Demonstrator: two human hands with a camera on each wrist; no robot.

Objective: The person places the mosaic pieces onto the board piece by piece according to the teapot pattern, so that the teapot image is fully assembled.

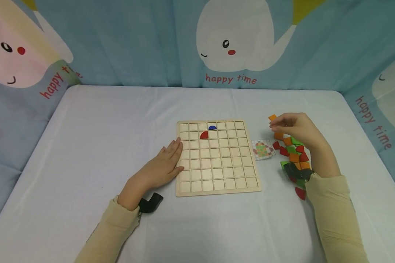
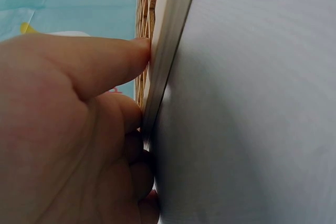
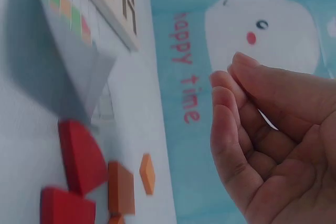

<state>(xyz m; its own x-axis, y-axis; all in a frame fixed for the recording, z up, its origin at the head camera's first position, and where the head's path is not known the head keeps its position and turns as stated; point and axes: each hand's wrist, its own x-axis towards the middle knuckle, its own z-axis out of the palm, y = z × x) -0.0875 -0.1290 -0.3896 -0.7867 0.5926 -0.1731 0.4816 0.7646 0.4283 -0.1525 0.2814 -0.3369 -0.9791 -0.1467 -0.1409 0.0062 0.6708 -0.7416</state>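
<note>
Along the left rim of the wooden grid board [image 1: 216, 162], my left hand [image 1: 161, 166] rests with its fingers extended and close together, the thumb set apart and touching the same edge nearer me. Away from those fingertips, on the board, I see a blue semicircle [image 1: 212, 128] in the top row and a red quarter-circle [image 1: 204, 134] in the second. Off the board's right side hangs my right hand [image 1: 296, 127], its fingers loosely bent and side by side, thumb tip near the forefinger; I cannot tell whether they touch. An orange tile [image 1: 272, 117] lies on the white tablecloth [image 1: 118, 120] just past those fingertips, apart from them in the right-wrist view. Orange, green and red pieces [image 1: 294, 157] heap beside that wrist, the patterned card [image 1: 263, 149] between them and the board.
</note>
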